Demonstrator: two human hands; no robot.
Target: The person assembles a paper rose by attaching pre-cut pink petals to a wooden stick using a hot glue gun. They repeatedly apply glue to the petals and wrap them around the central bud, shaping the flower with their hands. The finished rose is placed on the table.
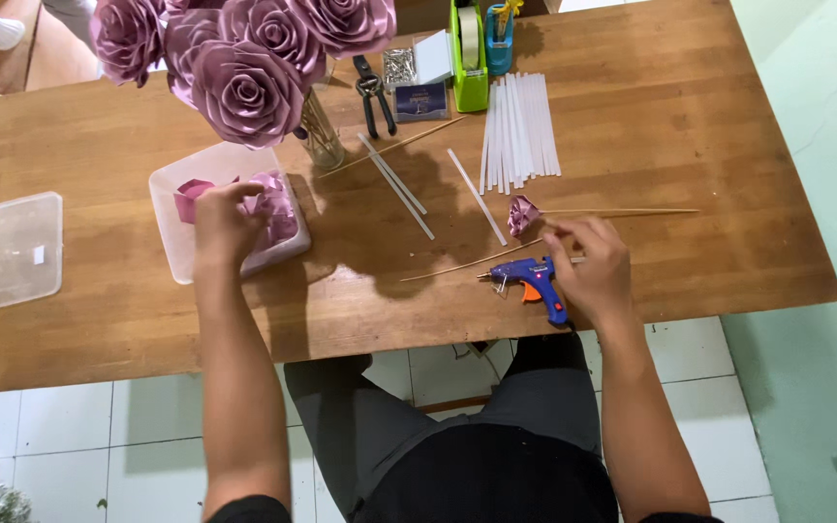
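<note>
Mauve ribbon pieces [273,199] under left hand [223,221] | right hand [588,266] on glue gun [532,279]

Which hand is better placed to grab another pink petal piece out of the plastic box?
Left. The left hand is already inside the plastic box, fingers on the pink petal pieces. The right hand is across the table, resting by the blue glue gun.

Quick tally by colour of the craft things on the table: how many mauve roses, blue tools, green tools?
Mauve finished roses in the vase: 5
Mauve rosebud on a stick: 1
Blue glue gun: 1
Blue dispenser: 1
Green tape dispenser: 1
Total: 9
</note>
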